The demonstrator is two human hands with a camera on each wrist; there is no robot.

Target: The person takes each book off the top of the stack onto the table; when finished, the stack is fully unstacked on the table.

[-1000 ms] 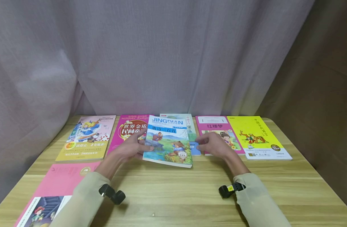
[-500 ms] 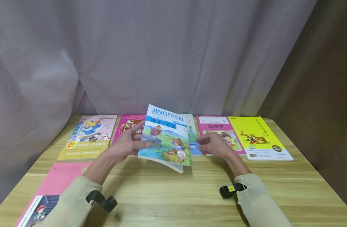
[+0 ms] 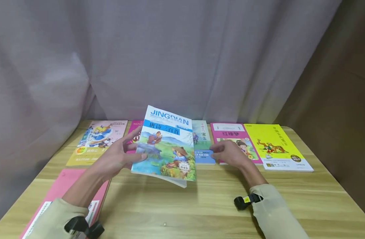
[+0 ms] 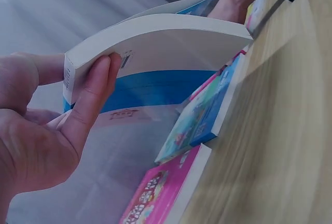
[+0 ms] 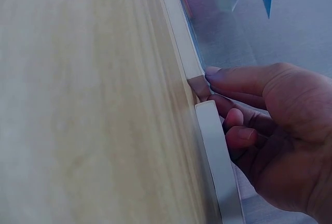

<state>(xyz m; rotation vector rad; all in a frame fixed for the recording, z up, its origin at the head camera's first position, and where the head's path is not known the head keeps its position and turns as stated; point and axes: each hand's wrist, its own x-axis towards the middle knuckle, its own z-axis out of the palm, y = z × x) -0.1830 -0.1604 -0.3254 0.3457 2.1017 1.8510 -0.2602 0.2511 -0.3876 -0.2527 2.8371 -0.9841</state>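
Observation:
My left hand (image 3: 113,157) holds a paperback book (image 3: 167,146) by its left edge, thumb on the front cover. The cover has blue lettering and a painted scene. It is raised off the table and tilted; the left wrist view shows fingers against its back cover (image 4: 161,86) and its loose side drooping. At the right edge of a green-and-blue book (image 3: 203,137) lying flat, my right hand (image 3: 231,154) touches with thumb and fingertips. In the right wrist view, its bent fingers (image 5: 241,136) sit at the narrow gap between two books. The raised book hides part of the green one.
A pink book (image 3: 230,127) and a yellow book (image 3: 270,142) lie flat to the right. Left are a magenta book (image 3: 135,126), mostly covered, and a pastel book (image 3: 103,132). Another pink book (image 3: 66,179) lies under my left forearm. A grey curtain (image 3: 182,59) hangs behind the table.
My left hand has lifted the paperback off the table and brought it left and nearer. My right hand stays at the green-and-blue book's edge. The view has shifted slightly.

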